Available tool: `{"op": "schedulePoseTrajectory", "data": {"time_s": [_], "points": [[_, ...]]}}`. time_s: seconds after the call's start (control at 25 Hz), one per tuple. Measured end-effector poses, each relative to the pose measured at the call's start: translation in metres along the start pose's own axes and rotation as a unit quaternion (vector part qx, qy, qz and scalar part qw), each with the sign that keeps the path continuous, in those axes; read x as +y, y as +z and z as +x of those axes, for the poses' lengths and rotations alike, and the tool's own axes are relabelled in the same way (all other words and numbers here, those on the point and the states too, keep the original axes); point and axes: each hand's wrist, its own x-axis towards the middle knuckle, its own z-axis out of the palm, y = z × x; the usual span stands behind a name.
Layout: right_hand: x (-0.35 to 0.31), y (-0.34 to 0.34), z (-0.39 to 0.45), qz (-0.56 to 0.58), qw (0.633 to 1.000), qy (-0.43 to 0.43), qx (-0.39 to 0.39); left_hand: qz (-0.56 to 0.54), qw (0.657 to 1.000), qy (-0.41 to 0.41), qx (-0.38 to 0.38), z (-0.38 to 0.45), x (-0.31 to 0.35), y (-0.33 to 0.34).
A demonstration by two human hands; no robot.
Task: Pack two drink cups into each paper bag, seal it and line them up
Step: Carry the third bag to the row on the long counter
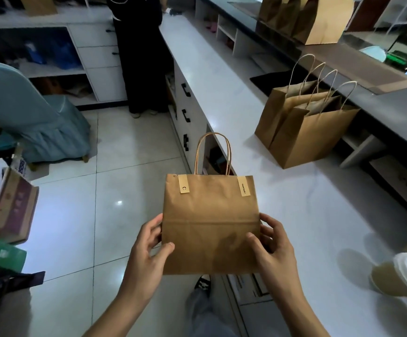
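Where the white worktop point(307, 190) runs away from the camera along the right, it is glossy and catches the light, with a higher dark ledge point(392, 103) behind it. To its left lies a pale tiled floor point(80, 215), and white shelves point(51, 69) line the far wall. Two open bags point(302, 127) stand side by side on the worktop further along, touching, handles up. Three more brown bags point(307, 18) sit in a row on the ledge at the far end. At the near right edge two lidded cups point(397, 276) of pale drink rest on the worktop, partly cut off by the frame. A person in black point(139, 54) stands at the far end of the aisle; another in light blue point(27, 113) bends at the left, beside a box point(12, 205).

A flat, folded bag point(209, 222) is held upright in the air over the floor, just off the worktop's edge, handles on top. The left hand point(149, 251) has its grip curled round the bag's left edge, thumb on the front. The right hand point(270, 249) pinches the right edge likewise. The bag hides part of the cupboard fronts behind it.
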Motion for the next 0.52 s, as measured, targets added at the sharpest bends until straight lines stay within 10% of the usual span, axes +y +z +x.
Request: {"op": "schedulePoseTrajectory", "data": {"time_s": [0.52], "points": [[-0.037,0.038,0.220,0.047,0.999,0.011,-0.021,0.040,0.999,-0.030,0.001,0.187,0.070,0.042]]}}
